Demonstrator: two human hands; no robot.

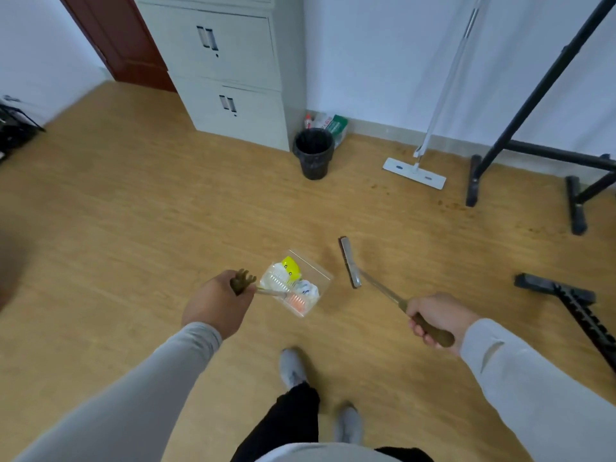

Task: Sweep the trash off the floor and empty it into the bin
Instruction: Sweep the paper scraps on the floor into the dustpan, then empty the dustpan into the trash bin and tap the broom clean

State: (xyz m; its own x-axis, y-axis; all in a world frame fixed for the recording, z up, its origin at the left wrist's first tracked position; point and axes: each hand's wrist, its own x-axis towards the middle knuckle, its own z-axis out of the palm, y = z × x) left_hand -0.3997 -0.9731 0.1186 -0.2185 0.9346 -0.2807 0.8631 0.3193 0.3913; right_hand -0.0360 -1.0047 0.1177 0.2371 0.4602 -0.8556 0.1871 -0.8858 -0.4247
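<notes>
My left hand [216, 303] grips the brown handle of a clear dustpan [321, 271], held low over the wooden floor. Inside the pan lie trash pieces [289, 281]: a yellow item, white crumpled bits and something orange. My right hand [431, 316] holds the brown handle of a broom [350, 261]; its narrow grey head hangs just right of the pan, apart from it. A black bin [314, 153] with a black liner stands farther ahead, beside the grey cabinet.
A grey metal cabinet [233, 71] stands at the back wall. A white flat mop [415, 168] leans on the wall to the right. A black rack's legs [533, 151] and feet occupy the right side. Packets [335, 125] lie behind the bin. My feet are below.
</notes>
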